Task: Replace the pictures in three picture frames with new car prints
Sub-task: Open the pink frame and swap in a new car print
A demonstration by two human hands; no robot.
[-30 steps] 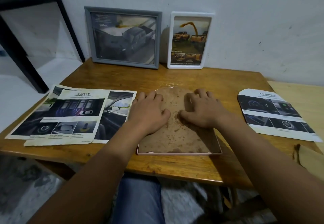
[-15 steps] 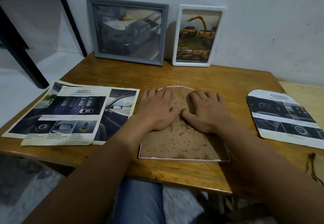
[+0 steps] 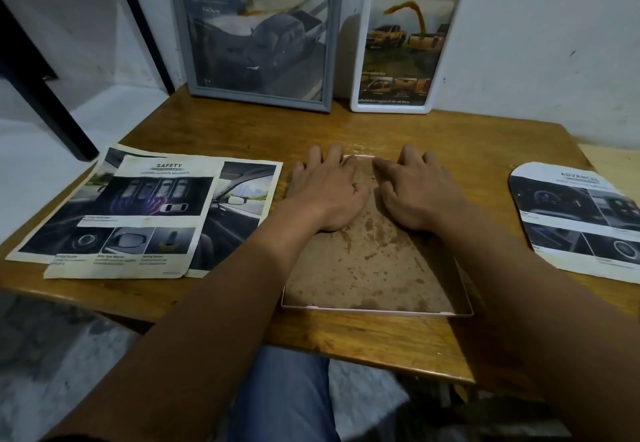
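A pink arch-topped picture frame lies face down at the table's front middle, its stained brown backing board facing up. My left hand and my right hand rest palm down on the board's far end, fingers spread over the curved rim. A grey frame and a white frame, each holding a car picture, lean against the wall at the back. Two overlapping car prints lie on the left. An arch-cut car print lies on the right.
The wooden table meets a white wall at the back. A black metal stand rises at the far left. A paler wooden surface adjoins the table on the right. My blue-trousered knee shows below the front edge.
Both hands have slid away from me along the backing board to its curved far rim. The camera has tilted down and closer.
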